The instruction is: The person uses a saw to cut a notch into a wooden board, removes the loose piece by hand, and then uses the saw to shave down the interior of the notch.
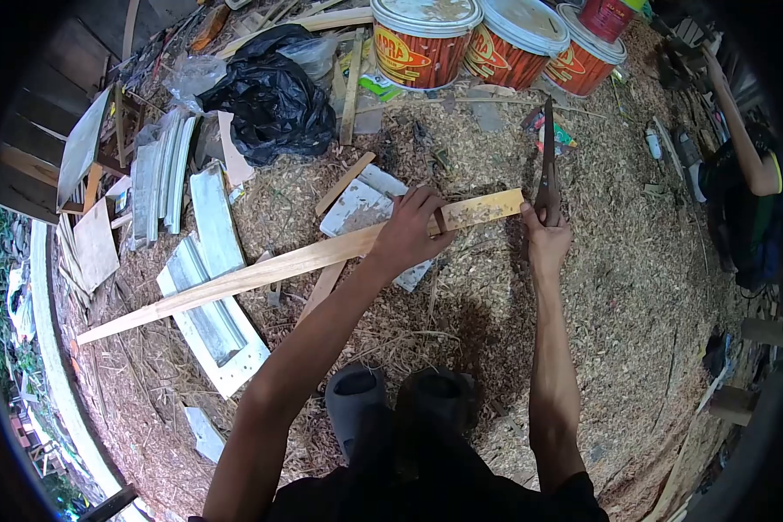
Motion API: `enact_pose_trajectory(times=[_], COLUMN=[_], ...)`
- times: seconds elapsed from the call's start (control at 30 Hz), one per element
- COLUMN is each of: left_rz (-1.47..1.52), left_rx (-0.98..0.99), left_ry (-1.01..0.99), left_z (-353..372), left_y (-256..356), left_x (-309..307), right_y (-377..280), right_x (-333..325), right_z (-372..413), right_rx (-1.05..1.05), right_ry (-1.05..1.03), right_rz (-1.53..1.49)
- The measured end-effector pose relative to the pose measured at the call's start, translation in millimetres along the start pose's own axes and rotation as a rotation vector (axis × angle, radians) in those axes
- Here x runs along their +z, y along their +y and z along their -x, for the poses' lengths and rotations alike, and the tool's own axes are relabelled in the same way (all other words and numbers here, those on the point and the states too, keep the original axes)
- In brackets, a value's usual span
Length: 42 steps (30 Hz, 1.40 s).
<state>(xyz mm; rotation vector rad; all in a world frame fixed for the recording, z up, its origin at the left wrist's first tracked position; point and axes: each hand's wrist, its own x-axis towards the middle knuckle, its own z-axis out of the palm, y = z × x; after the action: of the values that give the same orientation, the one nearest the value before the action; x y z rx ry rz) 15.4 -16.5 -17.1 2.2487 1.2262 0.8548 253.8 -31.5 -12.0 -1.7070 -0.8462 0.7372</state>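
Observation:
A long, narrow wooden plank (296, 263) runs slantwise from the lower left to just in front of my right hand. My left hand (406, 228) is closed around it near its right end, the fingers wrapped over the top edge. My right hand (548, 244) is closed on a dark, rusty handsaw (548, 161), its tapering blade pointing away from me. The right thumb lies right at the plank's yellowish end, beside the saw. The palm hides most of the saw's handle.
Wood shavings cover the ground. Paint buckets (422, 52) stand at the far side, near a black plastic bag (274, 104). Pale metal-like strips (204, 296) lie under the plank's left part. My sandals (357, 402) are below. Another person (748, 187) is at the right edge.

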Motion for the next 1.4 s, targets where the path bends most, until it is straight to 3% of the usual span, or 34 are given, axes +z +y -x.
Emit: enact_pose_trajectory(times=[0.27,0.4,0.77,1.4], left_rz=[0.057,0.100,-0.105,-0.088], left_rx=[0.029,0.023,0.046,0.075], left_ry=[0.037,0.010,0.033,0.049], left_z=[-3.5,-12.3,-11.4,-12.5], left_y=[-2.9,1.6,8.3,4.3], left_x=[8.0,15.7,12.8,15.0], right_y=[5.8,4.2,2.6,9.4], right_x=[-1.1,-8.5,-9.8,-13.1], right_z=[-9.2,-13.2,-12.0,-18.3], right_rx=[-0.055,0.015,-0.009,-0.031], right_ry=[0.020,0.023,0.036,0.006], right_rz=[-0.037,-0.021,-0.015,-0.025])
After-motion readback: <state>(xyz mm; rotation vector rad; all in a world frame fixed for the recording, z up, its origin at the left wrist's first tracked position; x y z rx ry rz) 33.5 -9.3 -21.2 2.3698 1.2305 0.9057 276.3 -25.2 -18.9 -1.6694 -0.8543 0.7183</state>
